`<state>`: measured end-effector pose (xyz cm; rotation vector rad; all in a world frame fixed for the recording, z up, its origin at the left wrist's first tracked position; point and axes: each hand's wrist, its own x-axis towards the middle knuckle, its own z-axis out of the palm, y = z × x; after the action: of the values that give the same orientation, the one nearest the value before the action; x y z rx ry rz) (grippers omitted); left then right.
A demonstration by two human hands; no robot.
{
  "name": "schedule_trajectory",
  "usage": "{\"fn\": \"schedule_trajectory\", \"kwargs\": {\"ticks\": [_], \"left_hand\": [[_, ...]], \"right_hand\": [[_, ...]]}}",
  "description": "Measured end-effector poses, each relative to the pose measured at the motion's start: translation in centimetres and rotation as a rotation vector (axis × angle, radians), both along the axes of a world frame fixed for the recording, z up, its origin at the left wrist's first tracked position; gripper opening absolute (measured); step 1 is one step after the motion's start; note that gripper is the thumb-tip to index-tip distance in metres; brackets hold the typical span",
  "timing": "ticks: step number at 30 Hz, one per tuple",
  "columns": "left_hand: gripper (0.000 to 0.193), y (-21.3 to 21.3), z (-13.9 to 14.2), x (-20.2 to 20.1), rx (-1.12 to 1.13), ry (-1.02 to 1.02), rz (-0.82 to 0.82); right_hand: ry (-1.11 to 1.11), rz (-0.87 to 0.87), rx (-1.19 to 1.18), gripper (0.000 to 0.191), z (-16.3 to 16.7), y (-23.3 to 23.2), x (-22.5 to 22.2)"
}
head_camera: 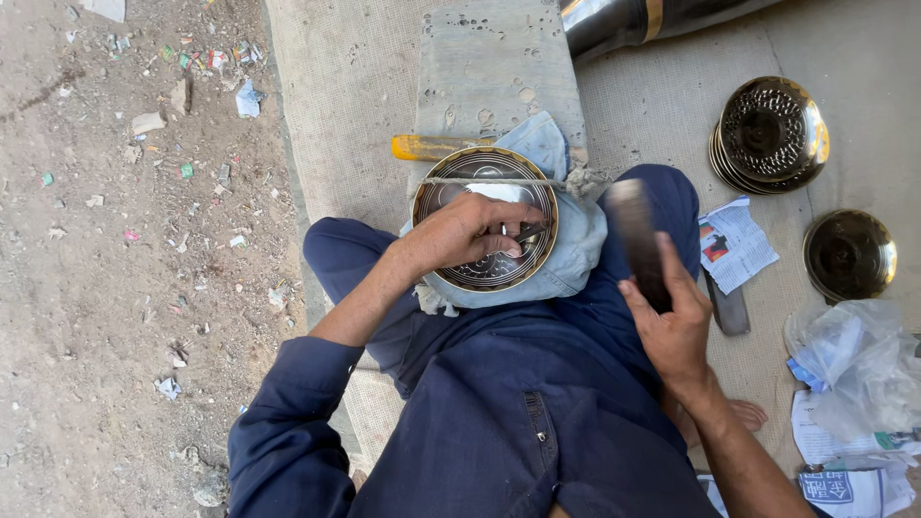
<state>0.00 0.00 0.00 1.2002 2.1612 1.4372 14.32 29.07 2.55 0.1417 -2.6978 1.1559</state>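
the person sits cross-legged in dark blue work clothes on a coarse woven mat (355, 86), whose left edge meets bare, littered dirt. on the lap rests a round brass plate (485, 219) with a dark, finely engraved face and a bright rim, cradled in a wad of faded blue denim cloth (576, 251) and crossed near its top by a thin frayed cord (499, 180). the left hand (470, 233) lies on the plate's face, fingers curled closed around a small metal tool (526, 233), too slim to tell its tip. the right hand (672, 321) is raised beside the right knee, gripping the lower end of a dark wooden mallet (641, 242); its upper end is blurred, so its shape is hard to read. behind the plate stands a worn, pitted grey block (499, 67), and a yellow handle (427, 147) pokes out from behind the cloth, its working end hidden. toward the mat's right edge sits a stack of dimpled, shiny brass dishes (770, 134), and nearer the edge a single smooth brass bowl (850, 254). a crumpled printed paper (737, 245) lies by the knee with a flat dark bar (731, 309) just below it. clear crinkled plastic (859, 364) and newspaper (854, 484) fill the lower right corner, cut off by the frame. a polished black and gold cylinder (633, 21) is cropped at the top.
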Motion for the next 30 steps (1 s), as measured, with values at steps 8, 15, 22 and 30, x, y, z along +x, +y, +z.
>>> {"fn": "schedule_trajectory", "kwargs": {"ticks": [8,15,22,30], "left_hand": [[0.051,0.4,1.4,0.6,-0.030,-0.070,0.115],[0.050,0.2,0.6,2.7,0.038,-0.164,0.435],[0.051,1.4,-0.2,5.3,0.096,-0.268,0.774],[0.050,1.6,-0.4,5.3,0.173,-0.422,0.755]], "right_hand": [[-0.150,-0.015,-0.192,0.067,0.9,0.1,-2.8],[-0.246,0.199,0.360,0.066,6.7,0.4,-8.5],[-0.254,0.389,0.676,0.063,11.1,-2.0,-13.3],[-0.097,0.449,0.506,0.061,11.7,-2.1,-13.4]]}}
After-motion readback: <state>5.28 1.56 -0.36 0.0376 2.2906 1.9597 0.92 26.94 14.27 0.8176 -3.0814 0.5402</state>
